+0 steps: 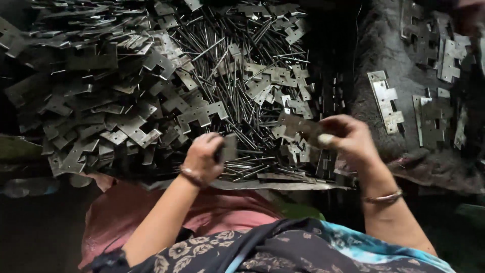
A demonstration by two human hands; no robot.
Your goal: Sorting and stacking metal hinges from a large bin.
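Far L: big heap of flat metal hinge plates point(101, 96), w/ a pile of thin steel pins point(237, 86) next to it. L hand point(204, 156) is clenched round a small metal plate point(228, 147); R hand point(346, 137) pinches a hinge leaf point(298, 127) in its fingers point(326, 139), both just above the pins. Far R: more finished hinges point(385, 101) lie on dark cloth point(404, 76).
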